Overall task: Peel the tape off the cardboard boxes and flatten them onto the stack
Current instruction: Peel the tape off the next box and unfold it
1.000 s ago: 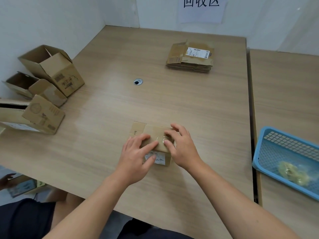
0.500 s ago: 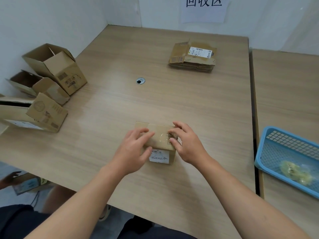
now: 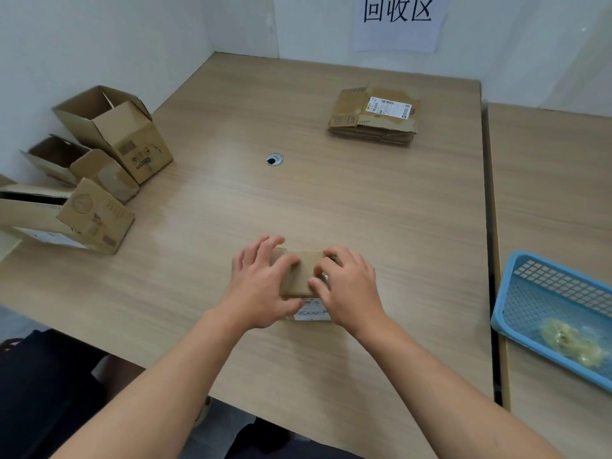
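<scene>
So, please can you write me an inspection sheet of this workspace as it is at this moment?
Surface: wooden table, with a round grommet hole; a second table joins on the right.
Job's things: small box under both hands, white label on its near side; flattened stack at the far side; three open boxes at the left edge.
Clutter: blue basket holding crumpled tape.
Grippers: left hand and right hand rest on the small box, fingertips at its top.
Cables: nothing seen.
Surroundings: white walls, paper sign with Chinese characters.
</scene>
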